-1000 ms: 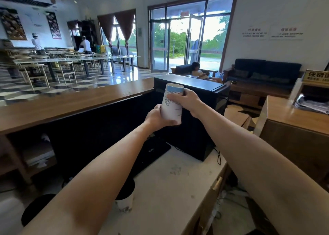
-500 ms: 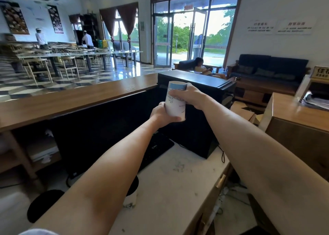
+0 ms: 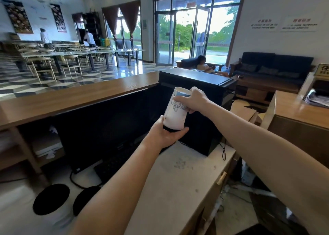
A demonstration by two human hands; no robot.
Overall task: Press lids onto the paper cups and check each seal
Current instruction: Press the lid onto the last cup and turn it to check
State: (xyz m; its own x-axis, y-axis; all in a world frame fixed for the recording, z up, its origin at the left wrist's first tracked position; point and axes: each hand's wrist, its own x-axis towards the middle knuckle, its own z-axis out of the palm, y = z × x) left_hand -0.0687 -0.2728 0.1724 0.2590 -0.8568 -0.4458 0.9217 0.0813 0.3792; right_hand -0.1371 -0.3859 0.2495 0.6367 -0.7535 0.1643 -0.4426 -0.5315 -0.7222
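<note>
White desk [image 3: 178,190] behind a wooden counter ledge [image 3: 71,99], seen from the head camera, with a dark monitor [image 3: 106,124] and a black case [image 3: 195,78] standing on it. Two dark round tops [image 3: 51,199] sit near the desk's lower left. The nearer one is partly hidden by the left forearm, and motion blur makes it impossible to tell whether they are loose lids or lidded cups. A paper cup [image 3: 175,115] is held in the air in front of the black case, between the two hands and well above the desk. It is tilted with its wider end down and its recessed, blue-tinted base up. The wall is white with a faint blue line drawing. A black lid [image 3: 169,128] shows only as a thin dark edge at the lower end. The left hand [image 3: 165,136] cradles that end from below, thumb and fingers curled around it. The right hand [image 3: 194,99] grips the upper end, fingertips [image 3: 176,98] on the wall.
</note>
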